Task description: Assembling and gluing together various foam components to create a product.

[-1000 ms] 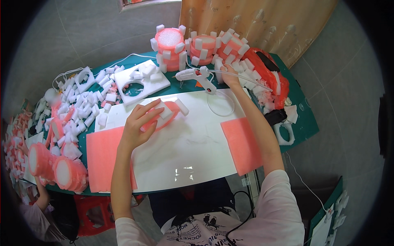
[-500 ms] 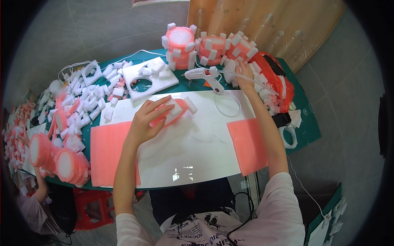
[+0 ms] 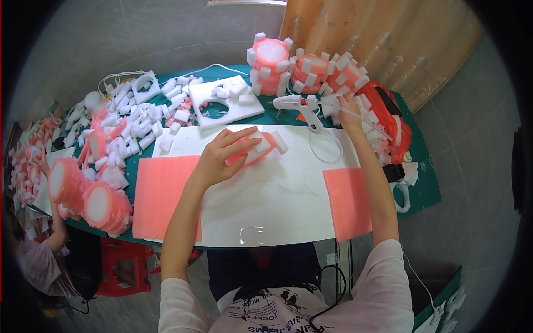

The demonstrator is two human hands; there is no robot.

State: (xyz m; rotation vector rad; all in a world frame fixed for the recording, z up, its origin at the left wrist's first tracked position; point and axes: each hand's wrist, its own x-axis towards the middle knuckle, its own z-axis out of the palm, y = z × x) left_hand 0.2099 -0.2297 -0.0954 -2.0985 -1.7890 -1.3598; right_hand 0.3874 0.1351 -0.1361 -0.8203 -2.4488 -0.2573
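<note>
My left hand (image 3: 225, 155) curves over a round pink foam piece (image 3: 267, 149) on the white board, its fingers gripping it and a white foam block (image 3: 260, 142) on top. Another white foam block (image 3: 281, 142) stands out at the piece's right side. My right hand (image 3: 350, 112) reaches to the far right, its fingers stretched among white foam blocks (image 3: 363, 102); I see nothing held there, though the fingertips are partly hidden. Beside it lies a white hot glue gun (image 3: 298, 105), with its cord looping over the board.
Pink foam cylinders (image 3: 272, 69) studded with white blocks stand at the back. Loose white blocks (image 3: 133, 125) and plain pink-sided rolls (image 3: 100, 206) crowd the left. Pink sheets (image 3: 161, 197) flank the white board (image 3: 266, 211). Another person's arm (image 3: 57, 227) shows far left.
The whole view has shifted, so the table appears farther right. My left hand stays on the pink foam piece; my right hand stays among the blocks, its fingers slightly moved.
</note>
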